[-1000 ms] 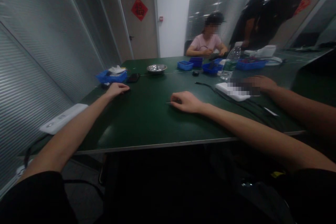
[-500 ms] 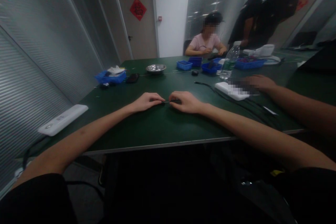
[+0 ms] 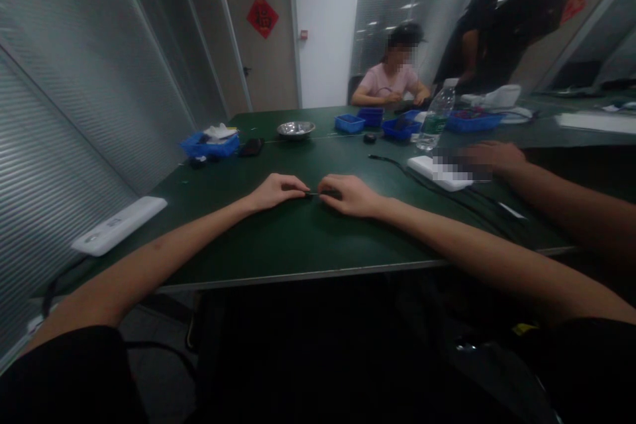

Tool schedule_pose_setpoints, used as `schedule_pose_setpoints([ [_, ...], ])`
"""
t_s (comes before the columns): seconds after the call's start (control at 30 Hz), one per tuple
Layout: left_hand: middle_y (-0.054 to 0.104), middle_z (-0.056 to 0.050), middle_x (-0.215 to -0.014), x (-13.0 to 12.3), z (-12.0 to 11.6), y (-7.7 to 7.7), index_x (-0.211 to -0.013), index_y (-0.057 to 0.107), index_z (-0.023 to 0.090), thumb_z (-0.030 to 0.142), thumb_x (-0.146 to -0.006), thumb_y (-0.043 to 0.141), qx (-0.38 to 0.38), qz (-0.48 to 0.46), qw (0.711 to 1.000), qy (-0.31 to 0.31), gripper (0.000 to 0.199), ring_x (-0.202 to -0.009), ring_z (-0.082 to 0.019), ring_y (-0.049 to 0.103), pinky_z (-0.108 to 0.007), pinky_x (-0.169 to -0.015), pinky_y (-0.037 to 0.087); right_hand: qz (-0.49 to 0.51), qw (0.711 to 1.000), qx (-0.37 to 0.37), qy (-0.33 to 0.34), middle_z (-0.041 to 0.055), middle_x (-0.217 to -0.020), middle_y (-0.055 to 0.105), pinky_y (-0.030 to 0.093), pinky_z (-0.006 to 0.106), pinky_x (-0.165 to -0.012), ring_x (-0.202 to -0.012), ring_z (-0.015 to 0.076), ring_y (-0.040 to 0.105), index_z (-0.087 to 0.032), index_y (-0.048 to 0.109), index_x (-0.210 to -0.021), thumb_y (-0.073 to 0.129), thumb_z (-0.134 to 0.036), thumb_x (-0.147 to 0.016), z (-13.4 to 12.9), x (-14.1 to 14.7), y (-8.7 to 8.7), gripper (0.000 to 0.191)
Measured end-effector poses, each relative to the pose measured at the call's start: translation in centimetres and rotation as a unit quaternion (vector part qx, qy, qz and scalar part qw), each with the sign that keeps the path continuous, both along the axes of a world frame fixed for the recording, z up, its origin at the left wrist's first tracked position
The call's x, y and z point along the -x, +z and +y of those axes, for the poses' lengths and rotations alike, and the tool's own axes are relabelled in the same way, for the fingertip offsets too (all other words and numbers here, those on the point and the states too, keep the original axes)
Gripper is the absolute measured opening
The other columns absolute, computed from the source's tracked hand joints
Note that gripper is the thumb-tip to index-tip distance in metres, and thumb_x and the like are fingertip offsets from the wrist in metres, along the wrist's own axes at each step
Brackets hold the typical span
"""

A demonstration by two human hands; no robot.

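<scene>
Over the middle of the green table [image 3: 278, 245], my two hands face each other almost fingertip to fingertip. My left hand [image 3: 275, 192] is closed, thumb and fingers pinching a small black piece [image 3: 308, 196] that is too small to make out. My right hand [image 3: 352, 195] is wrapped round the dark handle of what looks like a slim screwdriver [image 3: 330, 194]. Its thin metal shaft lies level and points left, reaching the black piece. Fingers hide most of both things.
Beyond my hands are a steel bowl [image 3: 296, 130], a dark phone-like object [image 3: 252, 147] and a blue tray [image 3: 211, 144]. At right, a water bottle [image 3: 437, 116], a white power strip [image 3: 437, 172], a black cable [image 3: 397, 164] and another person's hand [image 3: 491, 158]. A second power strip [image 3: 122, 225] lies left.
My hands hold nearly the same pose, with the right one shifted very slightly left. At the far right, a dark shape has moved away and uncovers a white strip on the table.
</scene>
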State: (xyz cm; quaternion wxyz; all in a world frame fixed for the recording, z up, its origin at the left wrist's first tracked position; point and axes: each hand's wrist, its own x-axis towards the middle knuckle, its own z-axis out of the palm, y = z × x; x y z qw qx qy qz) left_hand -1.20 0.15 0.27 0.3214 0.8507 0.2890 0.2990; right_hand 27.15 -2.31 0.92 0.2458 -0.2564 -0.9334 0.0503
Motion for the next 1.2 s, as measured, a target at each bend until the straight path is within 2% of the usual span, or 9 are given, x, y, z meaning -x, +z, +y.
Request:
schedule_pose_setpoints([
  [0.37, 0.078, -0.009, -0.113, -0.1, -0.2, 0.0, -0.112, 0.082, 0.019, 0.04, -0.093, 0.073, -0.014, 0.009, 1.0, -0.017, 0.03, -0.106, -0.024, 0.071, -0.037, -0.099, 0.053, 0.018, 1.0, 0.006, 0.003, 0.0079, -0.103, 0.067, 0.046, 0.03, -0.078, -0.088, 0.02, 0.063, -0.019, 0.063, -0.111, 0.056, -0.032, -0.102, 0.1, 0.9, -0.5, 0.018],
  [0.83, 0.079, -0.009, -0.113, -0.2, -0.2, -0.2, -0.115, 0.081, 0.02, 0.044, -0.093, 0.072, 0.016, 0.019, 1.0, -0.004, 0.034, -0.104, -0.025, 0.072, -0.036, -0.094, 0.055, -0.006, 1.0, 0.006, 0.011, 0.0109, -0.114, 0.066, 0.048, 0.033, -0.083, -0.095, 0.0218, 0.063, -0.02, 0.061, -0.121, 0.05, -0.035, -0.106, -0.6, 1.1, -0.1, 0.024],
  [1.07, 0.077, -0.01, -0.115, -0.3, -0.2, -0.2, -0.123, 0.077, 0.018, 0.043, -0.091, 0.075, 0.028, 0.018, 0.999, -0.025, 0.041, -0.103, -0.024, 0.07, -0.036, -0.091, 0.055, 0.016, 1.0, 0.009, -0.016, 0.01, -0.113, 0.067, 0.046, 0.031, -0.082, -0.096, 0.0214, 0.064, -0.02, 0.062, -0.117, 0.052, -0.034, -0.105, -0.1, 1.3, -0.7, 0.021],
  [1.2, 0.071, -0.012, -0.121, -0.3, -0.2, 0.1, -0.122, 0.077, 0.018, 0.043, -0.092, 0.074, -0.019, 0.035, 0.999, -0.031, 0.039, -0.101, -0.022, 0.068, -0.033, -0.085, 0.054, 0.0, 0.999, -0.003, -0.04, 0.0089, -0.108, 0.068, 0.043, 0.03, -0.079, -0.091, 0.0206, 0.063, -0.019, 0.063, -0.114, 0.054, -0.033, -0.104, 0.1, 1.3, -0.7, 0.019],
])
